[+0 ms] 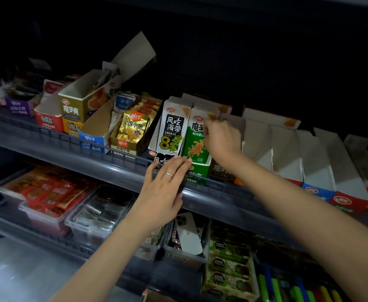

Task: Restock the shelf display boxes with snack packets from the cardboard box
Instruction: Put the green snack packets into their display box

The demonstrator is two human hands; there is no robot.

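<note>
Several display boxes (287, 153) to the right of our hands stand bare inside, so we judge the restocking well short of done. Two boxes in the middle look filled: the white seaweed packets (172, 129) and, just beside them, the green packets (195, 147), upright in the green display box (198, 171). Our right hand (221, 138) has its grip clamped on the top edge of the green packets. Our left hand (163, 188) is flat, fingers straight, its fingertips touching their lower front. We cannot make out the cardboard box.
</note>
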